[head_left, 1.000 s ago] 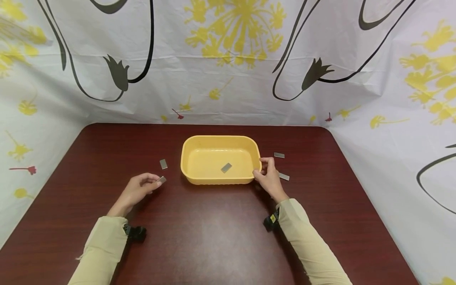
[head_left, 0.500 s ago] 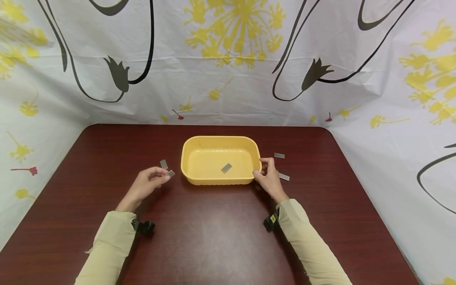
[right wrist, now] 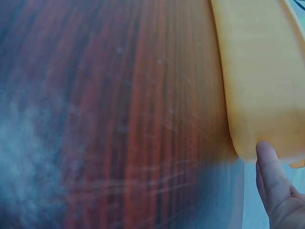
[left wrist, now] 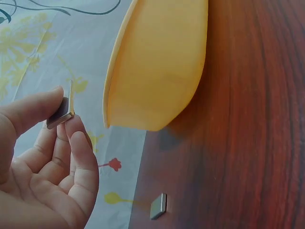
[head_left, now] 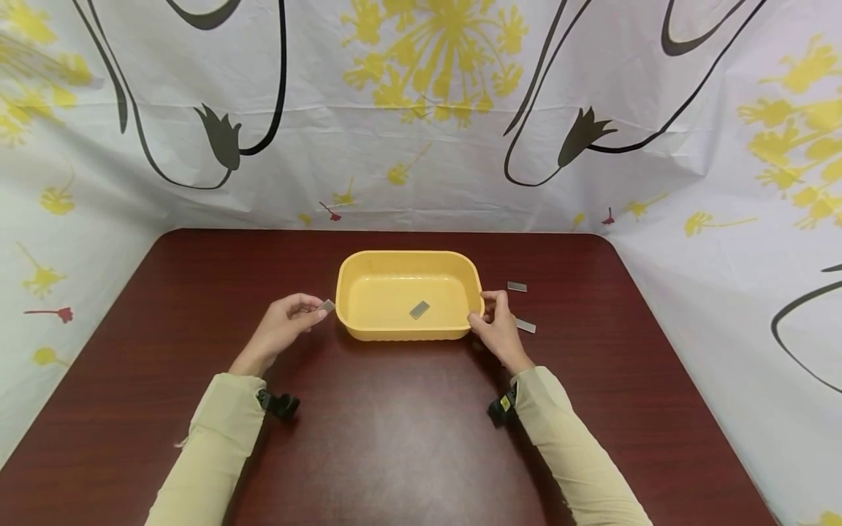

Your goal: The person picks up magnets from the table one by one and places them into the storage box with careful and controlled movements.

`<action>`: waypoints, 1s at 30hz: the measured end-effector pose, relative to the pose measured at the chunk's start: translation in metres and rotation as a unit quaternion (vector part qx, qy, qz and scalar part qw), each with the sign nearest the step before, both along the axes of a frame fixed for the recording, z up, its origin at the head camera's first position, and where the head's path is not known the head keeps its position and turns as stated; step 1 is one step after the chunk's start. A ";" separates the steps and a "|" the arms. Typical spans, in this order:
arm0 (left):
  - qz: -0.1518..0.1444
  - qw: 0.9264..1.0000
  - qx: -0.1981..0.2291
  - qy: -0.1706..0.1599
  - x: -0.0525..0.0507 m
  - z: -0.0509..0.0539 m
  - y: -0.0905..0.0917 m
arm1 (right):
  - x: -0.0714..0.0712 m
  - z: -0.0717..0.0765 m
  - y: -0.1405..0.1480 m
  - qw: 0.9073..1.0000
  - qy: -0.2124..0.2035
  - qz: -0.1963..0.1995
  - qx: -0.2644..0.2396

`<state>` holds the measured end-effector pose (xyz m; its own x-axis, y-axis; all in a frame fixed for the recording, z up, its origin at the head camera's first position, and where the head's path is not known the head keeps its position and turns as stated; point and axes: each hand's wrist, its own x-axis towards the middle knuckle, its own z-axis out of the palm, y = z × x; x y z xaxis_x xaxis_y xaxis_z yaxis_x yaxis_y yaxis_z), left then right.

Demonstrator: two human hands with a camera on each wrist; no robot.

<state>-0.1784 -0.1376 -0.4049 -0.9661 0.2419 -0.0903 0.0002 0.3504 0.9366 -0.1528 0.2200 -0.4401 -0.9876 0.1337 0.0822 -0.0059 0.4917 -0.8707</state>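
My left hand (head_left: 283, 325) pinches a small flat rectangular metal plate (head_left: 327, 307) between thumb and fingers, close to the left rim of a yellow plastic tray (head_left: 411, 334). In the left wrist view the plate (left wrist: 61, 113) stands apart from the tray's outer wall (left wrist: 157, 71). My right hand (head_left: 498, 332) grips the tray's right end, thumb in front and fingers on the rim. One similar plate (head_left: 419, 310) lies on the tray floor. Another plate (left wrist: 158, 206) rests on the table near my left hand; the head view hides it behind that hand.
Two more metal plates lie on the dark red wooden table (head_left: 395, 424) right of the tray: one farther back (head_left: 517, 287), the other (head_left: 525, 326) partly behind my right hand. A flower-patterned white sheet (head_left: 421, 168) hangs behind the table and along its sides.
My left hand has moved right and away from me with its metal plate, up to the tray's left rim, and now covers the table plate there. My right hand and the tray have stayed put.
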 end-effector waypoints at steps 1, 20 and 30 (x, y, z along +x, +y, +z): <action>0.000 1.000 0.000 0.000 -0.001 0.001 0.001 | 0.000 0.000 0.000 1.000 0.000 0.001 0.001; -0.009 1.000 0.018 0.008 -0.020 0.011 0.029 | -0.001 -0.002 0.001 1.000 0.002 0.003 -0.002; -0.012 0.999 0.031 0.012 -0.023 0.011 0.043 | 0.000 0.000 0.000 1.000 0.003 -0.001 0.001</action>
<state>-0.2018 -0.0942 -0.3941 -0.9617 0.2691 -0.0517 0.0303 0.2919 0.9560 -0.1529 0.2197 -0.4404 -0.9869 0.1352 0.0879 -0.0098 0.4934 -0.8697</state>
